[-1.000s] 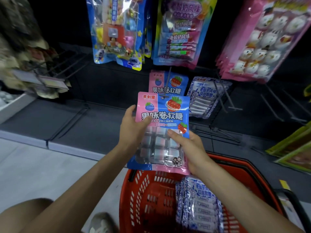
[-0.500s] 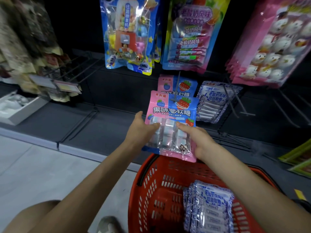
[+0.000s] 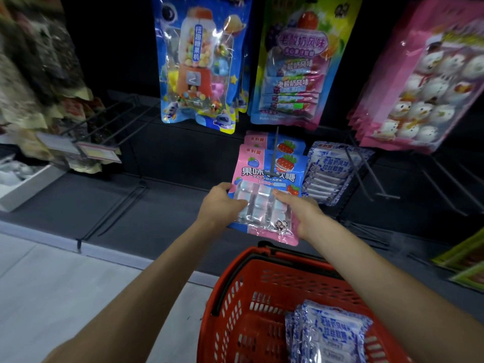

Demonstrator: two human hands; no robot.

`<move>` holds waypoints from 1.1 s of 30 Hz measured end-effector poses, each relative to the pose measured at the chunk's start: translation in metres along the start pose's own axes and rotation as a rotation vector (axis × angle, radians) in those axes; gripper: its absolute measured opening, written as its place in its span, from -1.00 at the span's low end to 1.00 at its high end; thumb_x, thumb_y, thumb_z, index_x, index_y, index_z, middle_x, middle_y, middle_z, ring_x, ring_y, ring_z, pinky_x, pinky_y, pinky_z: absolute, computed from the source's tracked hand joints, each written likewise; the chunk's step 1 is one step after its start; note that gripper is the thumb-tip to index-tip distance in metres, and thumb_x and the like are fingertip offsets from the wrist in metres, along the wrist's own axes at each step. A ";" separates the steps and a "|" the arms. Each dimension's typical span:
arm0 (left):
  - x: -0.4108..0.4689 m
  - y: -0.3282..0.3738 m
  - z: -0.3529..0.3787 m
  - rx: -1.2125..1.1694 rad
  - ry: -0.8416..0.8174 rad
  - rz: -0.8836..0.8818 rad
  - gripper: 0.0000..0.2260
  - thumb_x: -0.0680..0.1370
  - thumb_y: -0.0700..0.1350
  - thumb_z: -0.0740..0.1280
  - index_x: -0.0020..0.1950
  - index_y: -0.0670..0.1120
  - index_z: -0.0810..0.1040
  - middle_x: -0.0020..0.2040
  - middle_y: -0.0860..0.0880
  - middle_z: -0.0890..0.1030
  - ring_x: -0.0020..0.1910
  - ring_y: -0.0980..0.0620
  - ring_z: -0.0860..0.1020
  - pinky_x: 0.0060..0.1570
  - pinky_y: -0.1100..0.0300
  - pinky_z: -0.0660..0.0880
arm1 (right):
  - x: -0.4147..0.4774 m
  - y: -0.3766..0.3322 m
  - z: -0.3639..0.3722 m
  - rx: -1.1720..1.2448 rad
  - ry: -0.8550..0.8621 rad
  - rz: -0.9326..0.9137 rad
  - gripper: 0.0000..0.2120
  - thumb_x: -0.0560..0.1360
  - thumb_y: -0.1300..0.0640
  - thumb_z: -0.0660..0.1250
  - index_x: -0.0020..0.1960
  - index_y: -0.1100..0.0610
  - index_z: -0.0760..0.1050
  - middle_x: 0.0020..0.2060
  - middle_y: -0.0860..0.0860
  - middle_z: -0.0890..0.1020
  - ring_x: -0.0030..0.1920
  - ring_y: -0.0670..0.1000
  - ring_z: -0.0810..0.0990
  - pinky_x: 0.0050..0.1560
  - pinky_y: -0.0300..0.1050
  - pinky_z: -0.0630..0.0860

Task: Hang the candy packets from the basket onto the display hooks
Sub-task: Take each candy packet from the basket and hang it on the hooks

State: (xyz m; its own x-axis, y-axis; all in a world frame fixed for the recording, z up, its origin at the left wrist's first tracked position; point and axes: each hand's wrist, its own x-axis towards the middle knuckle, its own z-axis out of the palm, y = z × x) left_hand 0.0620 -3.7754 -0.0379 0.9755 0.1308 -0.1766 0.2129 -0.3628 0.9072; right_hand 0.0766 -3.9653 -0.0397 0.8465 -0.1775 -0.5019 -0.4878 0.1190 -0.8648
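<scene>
Grey shop floor nearest, red basket at its edge, blue-and-white packets inside. Just beyond, pink candy packet held upright between both hands. Left hand gripping left edge, thumb on front, fingers behind. Right hand gripping lower right side, thumb across clear window, other fingers hidden behind. Grey hook crossing front of packet's upper half; whether threaded through, cannot tell. Behind, matching pink packet hanging, striped white packets just beside. Farther up, big colourful bags.
</scene>
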 end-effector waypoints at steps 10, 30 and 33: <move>0.042 -0.009 0.028 0.176 0.052 0.055 -0.53 0.52 -0.05 0.42 0.42 0.06 0.45 0.09 -0.02 0.67 0.00 -0.14 0.67 0.08 -0.10 0.63 | 0.042 -0.005 0.010 -0.098 0.133 -0.124 -0.08 0.33 -0.14 0.68 0.49 0.28 0.40 0.39 0.22 0.56 0.38 0.27 0.54 0.43 0.15 0.46; 0.116 0.016 0.047 -0.044 0.276 0.102 -0.90 0.60 -0.01 0.36 0.05 0.01 0.61 -0.17 -0.04 0.69 -0.21 -0.09 0.67 -0.15 0.03 0.60 | 0.110 -0.018 -0.002 -0.604 0.308 -0.329 -0.77 0.58 -0.04 0.41 0.04 0.13 0.57 -0.04 0.09 0.69 -0.04 0.16 0.65 -0.11 -0.07 0.51; 0.130 0.026 0.046 -0.049 0.329 0.176 -0.89 0.57 0.07 0.35 0.00 0.07 0.60 -0.17 -0.05 0.67 -0.27 -0.01 0.64 -0.19 0.10 0.60 | 0.110 -0.033 0.000 -0.589 0.435 -0.468 -0.69 0.57 -0.13 0.40 0.10 0.10 0.56 0.10 0.15 0.64 0.00 0.21 0.65 -0.03 0.05 0.61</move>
State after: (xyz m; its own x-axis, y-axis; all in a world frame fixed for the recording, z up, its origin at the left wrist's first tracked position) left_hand 0.1973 -3.8099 -0.0547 0.9256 0.3626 0.1082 0.0331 -0.3623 0.9315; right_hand 0.1859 -3.9893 -0.0669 0.8897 -0.4538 0.0505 -0.2423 -0.5631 -0.7901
